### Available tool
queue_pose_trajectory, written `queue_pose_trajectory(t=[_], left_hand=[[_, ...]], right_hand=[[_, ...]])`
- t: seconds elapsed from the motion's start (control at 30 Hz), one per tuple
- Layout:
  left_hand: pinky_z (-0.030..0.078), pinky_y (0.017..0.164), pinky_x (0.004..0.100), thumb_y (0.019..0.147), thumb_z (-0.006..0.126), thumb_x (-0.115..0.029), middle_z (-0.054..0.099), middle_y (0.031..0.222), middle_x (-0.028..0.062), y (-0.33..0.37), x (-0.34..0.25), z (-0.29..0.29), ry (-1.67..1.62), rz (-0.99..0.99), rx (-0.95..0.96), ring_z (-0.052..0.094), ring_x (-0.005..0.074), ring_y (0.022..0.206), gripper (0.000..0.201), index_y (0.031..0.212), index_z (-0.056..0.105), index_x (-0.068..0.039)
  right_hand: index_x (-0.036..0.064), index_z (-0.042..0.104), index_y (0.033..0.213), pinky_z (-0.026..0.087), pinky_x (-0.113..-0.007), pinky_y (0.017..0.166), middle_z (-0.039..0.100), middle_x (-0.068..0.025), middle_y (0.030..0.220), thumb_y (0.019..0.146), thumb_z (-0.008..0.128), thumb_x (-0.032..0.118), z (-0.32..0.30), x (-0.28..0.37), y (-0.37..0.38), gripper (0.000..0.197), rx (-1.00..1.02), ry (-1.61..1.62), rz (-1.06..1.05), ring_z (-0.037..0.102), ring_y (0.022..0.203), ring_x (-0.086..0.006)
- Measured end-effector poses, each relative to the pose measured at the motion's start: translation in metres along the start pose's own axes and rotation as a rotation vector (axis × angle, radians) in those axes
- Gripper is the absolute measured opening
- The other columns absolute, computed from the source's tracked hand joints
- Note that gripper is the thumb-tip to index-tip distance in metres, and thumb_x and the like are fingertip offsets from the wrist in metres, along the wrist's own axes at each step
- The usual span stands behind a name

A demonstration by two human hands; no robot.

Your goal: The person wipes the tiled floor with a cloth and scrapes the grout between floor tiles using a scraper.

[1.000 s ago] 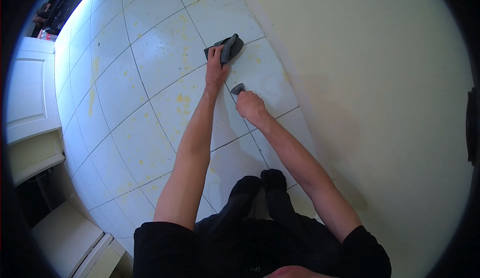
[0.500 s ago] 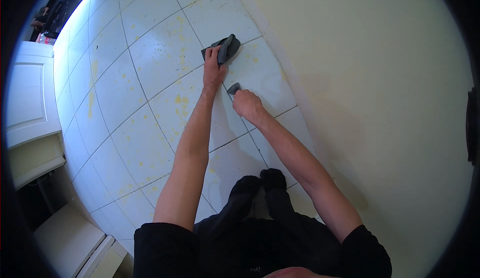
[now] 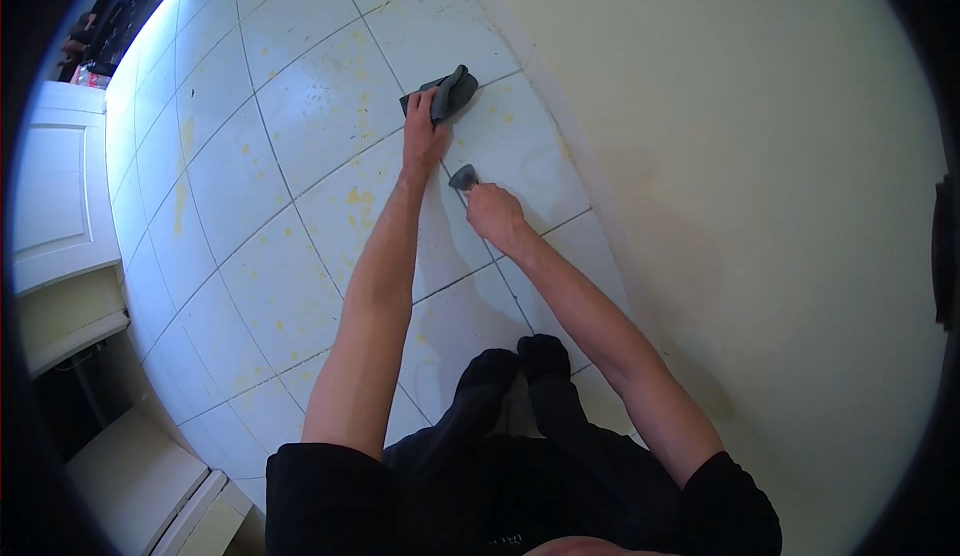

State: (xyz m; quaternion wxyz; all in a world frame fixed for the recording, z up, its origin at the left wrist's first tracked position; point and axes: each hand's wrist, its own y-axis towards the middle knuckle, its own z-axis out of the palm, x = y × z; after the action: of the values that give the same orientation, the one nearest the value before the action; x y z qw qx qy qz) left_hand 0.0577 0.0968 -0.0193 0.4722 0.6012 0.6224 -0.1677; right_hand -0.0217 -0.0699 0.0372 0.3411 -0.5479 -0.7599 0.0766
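Folded grey cloth (image 3: 456,94) is gripped in my left hand (image 3: 424,134), farther out over the white tiled floor (image 3: 330,156). Closer to me, my right hand (image 3: 494,214) is closed round the handle of a scraper (image 3: 464,178), whose flat grey blade points away toward the cloth. The handle is mostly hidden by my fingers. The blade lies at or just above a tile beside a grout line; I cannot tell whether it touches. Yellow spots (image 3: 358,198) dot the tiles left of my hands, with a few near the cloth.
A plain cream wall (image 3: 760,206) runs along the right. White cabinet doors (image 3: 62,191) and an open dark lower compartment (image 3: 75,396) stand at the left. My feet in black socks (image 3: 545,354) are on the tiles below my hands. Dark clutter (image 3: 125,16) shows at the far left.
The scraper blade has turned a little and shows more of its flat side. My left hand and the cloth have shifted very slightly left.
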Motion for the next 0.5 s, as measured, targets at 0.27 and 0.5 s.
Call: queue_pose_trajectory(t=[0.27, 0.5], left_hand=[[0.048, 0.086, 0.0330, 0.085, 0.055, 0.003, 0.067, 0.100, 0.0206, 0.017, -0.004, -0.031, -0.232, -0.221, -0.087, 0.065, 0.0276, 0.095, 0.039, 0.123, 0.058, -0.004], [0.056, 0.086, 0.0392, 0.068, 0.068, -0.003, 0.061, 0.114, 0.0071, -0.111, -0.078, -0.037, 0.060, 0.389, 0.909, 0.064, 0.0307, 0.104, 0.062, 0.127, 0.061, -0.021]], right_hand=[[-0.0045, 0.059, 0.098, 0.051, -0.051, 0.057, 0.064, -0.0241, 0.069, 0.101, 0.054, 0.031, 0.036, -0.075, -0.067, 0.036, -0.330, 0.117, -0.264, 0.064, 0.063, -0.0428], [-0.0010, 0.056, 0.093, 0.043, -0.048, 0.049, 0.056, -0.0196, 0.057, 0.101, 0.055, 0.024, 0.063, -0.124, -0.124, 0.026, -0.453, 0.592, -0.172, 0.060, 0.054, -0.0403]])
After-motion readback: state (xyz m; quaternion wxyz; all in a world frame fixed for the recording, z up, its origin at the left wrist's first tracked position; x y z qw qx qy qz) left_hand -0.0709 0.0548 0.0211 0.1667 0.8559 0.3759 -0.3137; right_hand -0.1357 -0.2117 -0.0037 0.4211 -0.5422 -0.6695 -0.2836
